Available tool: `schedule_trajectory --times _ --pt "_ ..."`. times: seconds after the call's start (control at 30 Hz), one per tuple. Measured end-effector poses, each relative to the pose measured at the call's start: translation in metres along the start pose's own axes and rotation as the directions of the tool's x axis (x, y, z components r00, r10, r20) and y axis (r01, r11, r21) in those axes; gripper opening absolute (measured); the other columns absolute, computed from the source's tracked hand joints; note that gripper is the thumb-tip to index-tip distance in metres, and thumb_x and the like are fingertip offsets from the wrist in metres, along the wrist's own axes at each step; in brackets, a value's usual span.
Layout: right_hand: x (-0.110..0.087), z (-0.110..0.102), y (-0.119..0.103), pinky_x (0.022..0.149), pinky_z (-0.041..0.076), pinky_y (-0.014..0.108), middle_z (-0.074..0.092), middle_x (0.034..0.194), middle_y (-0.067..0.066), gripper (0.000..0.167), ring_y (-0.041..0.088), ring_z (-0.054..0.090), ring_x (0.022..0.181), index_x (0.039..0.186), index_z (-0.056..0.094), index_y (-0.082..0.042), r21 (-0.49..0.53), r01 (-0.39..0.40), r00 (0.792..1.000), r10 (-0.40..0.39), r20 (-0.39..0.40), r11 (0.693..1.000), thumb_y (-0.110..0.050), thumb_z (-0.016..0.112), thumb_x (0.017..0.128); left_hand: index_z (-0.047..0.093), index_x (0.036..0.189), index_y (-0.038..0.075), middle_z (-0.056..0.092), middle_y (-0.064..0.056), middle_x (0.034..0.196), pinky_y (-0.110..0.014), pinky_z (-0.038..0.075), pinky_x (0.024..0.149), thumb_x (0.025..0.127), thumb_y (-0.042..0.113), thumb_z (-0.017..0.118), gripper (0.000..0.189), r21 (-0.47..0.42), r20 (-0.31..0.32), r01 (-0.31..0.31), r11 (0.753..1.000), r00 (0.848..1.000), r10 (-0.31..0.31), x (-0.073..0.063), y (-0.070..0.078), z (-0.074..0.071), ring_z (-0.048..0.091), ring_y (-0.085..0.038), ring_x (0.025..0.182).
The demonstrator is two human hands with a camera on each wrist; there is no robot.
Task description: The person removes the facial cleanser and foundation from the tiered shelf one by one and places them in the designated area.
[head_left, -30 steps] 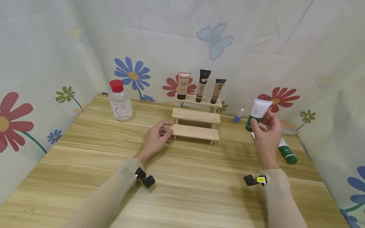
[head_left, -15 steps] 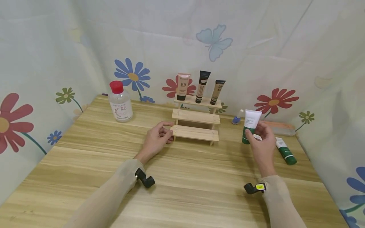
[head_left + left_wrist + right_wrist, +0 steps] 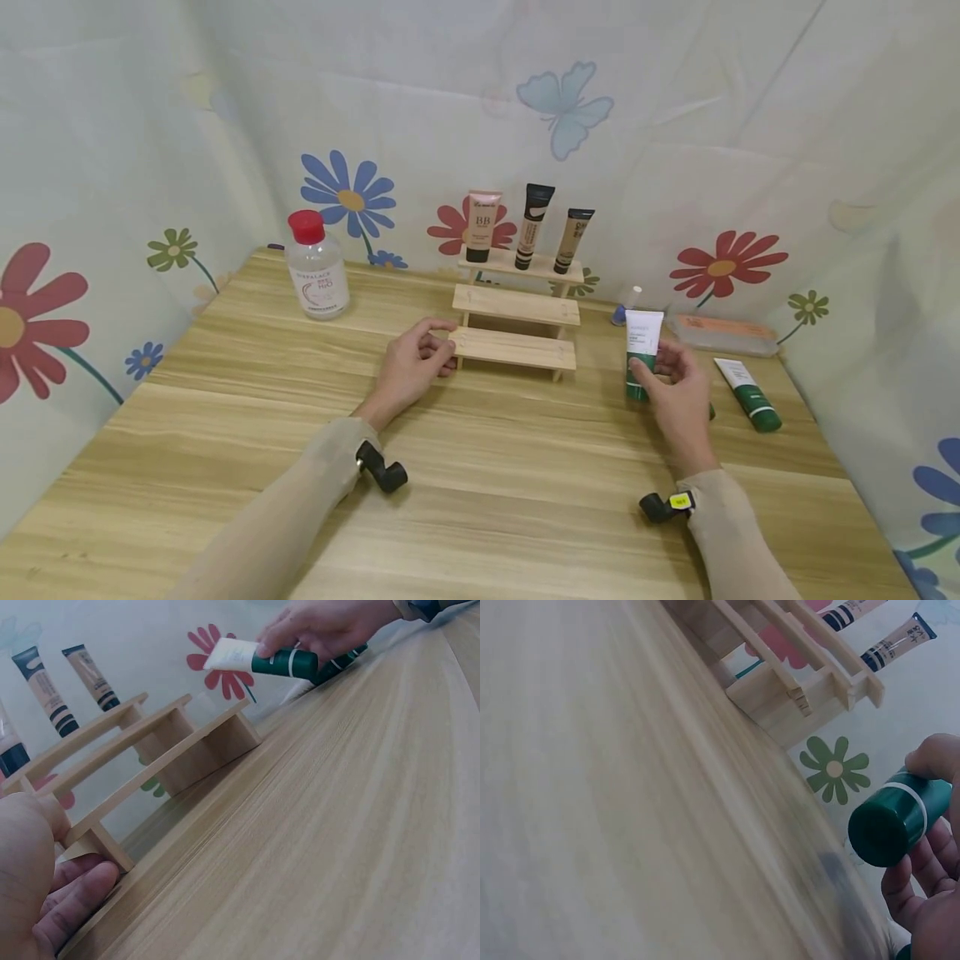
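My left hand (image 3: 416,362) holds the left end of the lowest step of a three-tier wooden display stand (image 3: 517,348), its fingers curled by the leg (image 3: 82,889). In my right hand (image 3: 678,396) is a white-and-green squeeze tube (image 3: 641,354), pinched between thumb and fingers. It is upright, cap down, off the table to the right of the stand. The right wrist view shows the tube's green cap (image 3: 889,825) from below. Along the stand's top tier stand a pink BB cream tube (image 3: 483,225), a black-topped tube (image 3: 532,227) and a smaller beige tube (image 3: 573,242).
One white-and-green tube (image 3: 750,396) lies on the table at right; another is mostly hidden behind my right hand. A nail polish bottle (image 3: 619,315) and a flat clear packet (image 3: 723,335) sit at the back. A red-capped bottle (image 3: 318,271) stands at left.
My right hand has brought the white-and-green tube left and nearer to me, lower toward the table, and turned it more upright. My left hand stays on the stand.
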State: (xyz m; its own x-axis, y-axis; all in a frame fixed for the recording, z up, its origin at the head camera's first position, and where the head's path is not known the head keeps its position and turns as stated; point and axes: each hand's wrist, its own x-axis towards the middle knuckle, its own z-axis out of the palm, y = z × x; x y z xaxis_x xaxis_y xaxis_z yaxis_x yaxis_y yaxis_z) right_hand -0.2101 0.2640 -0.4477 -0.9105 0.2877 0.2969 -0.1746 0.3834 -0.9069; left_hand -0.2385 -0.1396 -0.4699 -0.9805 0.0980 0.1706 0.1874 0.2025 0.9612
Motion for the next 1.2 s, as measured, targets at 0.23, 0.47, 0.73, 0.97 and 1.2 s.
schedule_trajectory --times 0.23,0.47,0.73,0.97,1.2 --pt "-0.001 0.003 0.007 0.084 0.053 0.009 0.067 0.113 0.008 0.048 0.007 0.063 0.096 0.138 0.067 0.004 -0.05 -0.014 0.999 0.015 0.033 0.999 -0.016 0.087 0.1 0.07 0.14 0.014 0.08 -0.015 0.105 -0.033 0.072 0.075 0.112 0.014 0.069 0.028 0.014 0.0 0.01 1.0 1.0 -0.01 0.0 0.002 0.0 0.081 -0.028 0.087" --pt "-0.001 0.005 0.014 0.083 0.053 0.008 0.068 0.115 0.012 0.047 0.005 0.063 0.094 0.137 0.069 0.005 -0.101 -0.006 0.998 0.012 0.059 0.995 -0.018 0.087 0.1 0.071 0.14 0.015 0.08 -0.015 0.104 -0.034 0.072 0.074 0.112 0.013 0.069 0.028 0.01 -0.004 0.005 1.0 1.0 -0.005 -0.001 0.002 0.0 0.081 -0.028 0.086" --pt "-0.001 0.004 0.015 0.077 0.052 0.008 0.074 0.117 0.017 0.045 0.004 0.063 0.094 0.136 0.074 0.002 -0.177 -0.048 0.992 0.067 0.103 0.983 -0.024 0.087 0.1 0.071 0.139 0.013 0.08 -0.016 0.104 -0.034 0.072 0.074 0.112 0.012 0.069 0.027 0.006 -0.006 -0.003 1.0 1.0 0.003 0.001 0.0 0.0 0.081 -0.029 0.086" --pt "0.0 0.005 0.018 0.079 0.051 0.007 0.076 0.122 0.019 0.044 0.006 0.062 0.097 0.136 0.075 -0.001 -0.197 -0.037 0.993 0.058 0.103 0.98 -0.024 0.087 0.1 0.07 0.14 0.013 0.08 -0.016 0.103 -0.034 0.072 0.074 0.112 0.012 0.07 0.028 0.008 -0.008 -0.01 1.0 1.0 0.01 0.002 -0.001 0.0 0.081 -0.028 0.086" --pt "-0.003 0.006 0.017 0.08 0.05 0.005 0.074 0.123 0.021 0.043 0.002 0.062 0.093 0.138 0.071 0.001 -0.189 -0.024 0.998 0.035 0.054 0.982 -0.017 0.085 0.101 0.07 0.14 0.013 0.08 -0.016 0.103 -0.034 0.072 0.074 0.112 0.012 0.07 0.028 0.008 -0.004 -0.007 1.0 1.0 0.007 0.002 -0.001 0.0 0.081 -0.029 0.086"
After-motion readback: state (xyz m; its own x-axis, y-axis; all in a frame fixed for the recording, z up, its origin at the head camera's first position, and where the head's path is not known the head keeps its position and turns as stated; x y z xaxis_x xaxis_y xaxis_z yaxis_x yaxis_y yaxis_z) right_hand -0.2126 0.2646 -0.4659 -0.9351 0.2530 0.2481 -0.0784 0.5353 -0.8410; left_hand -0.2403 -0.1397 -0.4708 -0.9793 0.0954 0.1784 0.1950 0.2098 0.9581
